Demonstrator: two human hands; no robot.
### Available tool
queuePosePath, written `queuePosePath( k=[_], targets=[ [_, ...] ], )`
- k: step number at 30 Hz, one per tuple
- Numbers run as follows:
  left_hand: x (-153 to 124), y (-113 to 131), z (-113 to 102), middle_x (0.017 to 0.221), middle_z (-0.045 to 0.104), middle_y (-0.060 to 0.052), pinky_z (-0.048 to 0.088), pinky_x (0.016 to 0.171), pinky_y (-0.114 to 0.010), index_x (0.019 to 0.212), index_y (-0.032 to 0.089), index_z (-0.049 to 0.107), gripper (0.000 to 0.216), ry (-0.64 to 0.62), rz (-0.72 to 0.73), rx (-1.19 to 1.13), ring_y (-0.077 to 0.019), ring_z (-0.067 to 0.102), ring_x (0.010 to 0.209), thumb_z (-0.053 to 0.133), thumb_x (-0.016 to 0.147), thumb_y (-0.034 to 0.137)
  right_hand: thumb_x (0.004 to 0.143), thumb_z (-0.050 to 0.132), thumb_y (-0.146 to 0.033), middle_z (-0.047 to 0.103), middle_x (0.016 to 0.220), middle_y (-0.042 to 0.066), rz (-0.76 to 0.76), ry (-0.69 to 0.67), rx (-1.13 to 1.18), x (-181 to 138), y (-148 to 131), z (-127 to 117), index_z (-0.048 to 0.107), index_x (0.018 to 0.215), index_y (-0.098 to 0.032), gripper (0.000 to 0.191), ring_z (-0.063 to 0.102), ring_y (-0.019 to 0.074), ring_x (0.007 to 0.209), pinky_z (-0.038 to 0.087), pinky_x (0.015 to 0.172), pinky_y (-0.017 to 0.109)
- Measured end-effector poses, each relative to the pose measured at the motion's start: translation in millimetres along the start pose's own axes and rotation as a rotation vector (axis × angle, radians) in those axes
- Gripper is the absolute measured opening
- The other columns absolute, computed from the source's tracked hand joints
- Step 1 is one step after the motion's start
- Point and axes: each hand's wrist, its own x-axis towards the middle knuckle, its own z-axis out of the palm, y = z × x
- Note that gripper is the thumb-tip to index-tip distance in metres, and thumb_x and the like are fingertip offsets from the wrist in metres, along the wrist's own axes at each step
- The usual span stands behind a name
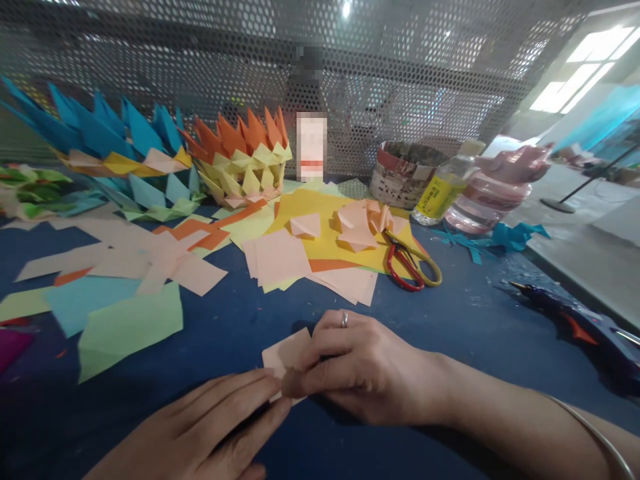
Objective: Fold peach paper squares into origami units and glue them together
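Observation:
A small pale pink piece of paper (286,353) lies between my two hands low in the middle of the view, its upper corner sticking out. My right hand (357,367), with a ring on one finger, has its thumb and fingers closed on the paper's right side. From the lower left, my left hand (215,417) reaches in with long, close-set fingers, gripping the lower left edge at the fingertips. The fingers cover much of the paper, so its folds there are hidden. Beyond the hands is a stack of pink paper squares (280,257).
Red-and-yellow-handled scissors (411,263) rest by folded pink pieces (357,223). A glue gun (575,317) lies right. Behind stand a blue folded-paper piece (107,127), an orange-and-yellow one (243,157), a clear bottle (440,190) and a pink bottle (493,193). Paper scraps (130,327) lie left.

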Motion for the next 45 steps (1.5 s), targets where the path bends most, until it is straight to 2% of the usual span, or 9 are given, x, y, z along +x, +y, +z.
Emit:
queuePosePath(
  k=[5, 10, 18, 24, 30, 33, 36, 39, 45],
  targets=[
    [-7, 1, 2, 0.122, 0.074, 0.006, 0.027, 0.122, -0.016, 0.120, 0.029, 0.072, 0.035, 0.001, -0.008, -0.036, -0.0083, 0.066, 0.114, 0.042, 0.105, 0.019, 0.099, 0.063, -0.011, 0.076, 0.119, 0.005, -0.065, -0.071, -0.161, -1, -7, -7, 0.075, 0.112, -0.013, 0.018, 0.063, 0.0184, 0.100, 0.051, 0.091, 0.032],
    [-19, 2, 7, 0.132, 0.073, -0.002, 0.049, 0.112, -0.027, 0.139, 0.029, 0.065, 0.041, -0.100, -0.004, 0.031, -0.0196, 0.067, 0.122, 0.058, 0.099, 0.035, 0.110, 0.046, -0.017, 0.071, 0.137, 0.004, -0.079, -0.150, -0.349, 2, -16, -11, 0.073, 0.106, -0.016, 0.027, 0.062, 0.0163, 0.102, 0.048, 0.087, 0.033],
    [-26, -3, 2, 0.137, 0.071, -0.004, 0.053, 0.112, -0.033, 0.145, 0.028, 0.060, 0.049, -0.136, -0.015, 0.033, -0.0243, 0.065, 0.130, 0.061, 0.098, 0.039, 0.108, 0.042, -0.013, 0.074, 0.113, 0.007, -0.072, -0.098, -0.378, 1, -20, -6, 0.070, 0.091, -0.016, 0.033, 0.060, 0.0178, 0.093, 0.046, 0.079, 0.034],
    [-16, -5, -3, 0.130, 0.074, 0.004, 0.035, 0.122, -0.021, 0.134, 0.027, 0.068, 0.041, -0.051, 0.076, -0.009, -0.0108, 0.065, 0.125, 0.049, 0.100, 0.013, 0.106, 0.043, -0.009, 0.070, 0.090, 0.007, -0.045, -0.061, -0.443, -2, -20, -1, 0.067, 0.078, -0.016, 0.038, 0.060, 0.0195, 0.090, 0.048, 0.080, 0.035],
    [-1, 2, 0, 0.120, 0.077, 0.005, 0.025, 0.124, -0.017, 0.121, 0.025, 0.072, 0.035, -0.033, 0.064, -0.019, -0.0080, 0.066, 0.117, 0.040, 0.108, 0.018, 0.103, 0.042, -0.007, 0.068, 0.085, 0.006, -0.037, -0.024, -0.502, -3, -21, 0, 0.066, 0.072, -0.015, 0.040, 0.057, 0.0204, 0.082, 0.047, 0.072, 0.037],
    [3, 2, -3, 0.111, 0.078, 0.006, 0.023, 0.124, -0.016, 0.112, 0.025, 0.074, 0.032, 0.011, 0.026, -0.020, -0.0078, 0.067, 0.109, 0.043, 0.109, 0.025, 0.102, 0.043, -0.008, 0.071, 0.088, 0.006, -0.046, -0.022, -0.485, -4, -18, -3, 0.067, 0.078, -0.016, 0.035, 0.060, 0.0214, 0.088, 0.048, 0.079, 0.037],
    [6, 3, -7, 0.114, 0.078, 0.006, 0.024, 0.124, -0.015, 0.116, 0.024, 0.073, 0.035, 0.019, 0.039, -0.010, -0.0070, 0.067, 0.112, 0.042, 0.103, 0.013, 0.098, 0.046, -0.007, 0.075, 0.106, 0.009, 0.027, 0.014, -0.363, -3, -9, -6, 0.069, 0.100, -0.013, 0.024, 0.062, 0.0222, 0.102, 0.049, 0.091, 0.036],
    [8, 4, -13, 0.117, 0.077, 0.006, 0.035, 0.118, -0.014, 0.119, 0.024, 0.071, 0.036, -0.012, 0.039, 0.033, -0.0074, 0.068, 0.112, 0.041, 0.103, 0.013, 0.090, 0.049, -0.003, 0.072, 0.123, 0.010, 0.081, -0.028, -0.255, 0, -1, -9, 0.065, 0.121, -0.013, 0.036, 0.060, 0.0228, 0.111, 0.048, 0.096, 0.037],
    [12, 3, -21, 0.117, 0.077, 0.002, 0.052, 0.107, -0.017, 0.123, 0.023, 0.069, 0.033, -0.082, 0.053, 0.036, -0.0109, 0.073, 0.111, 0.046, 0.101, 0.016, 0.089, 0.051, -0.003, 0.069, 0.118, 0.012, 0.077, -0.172, -0.251, 12, 2, -9, 0.063, 0.119, -0.014, 0.035, 0.055, 0.0240, 0.107, 0.048, 0.096, 0.039]
  ],
)
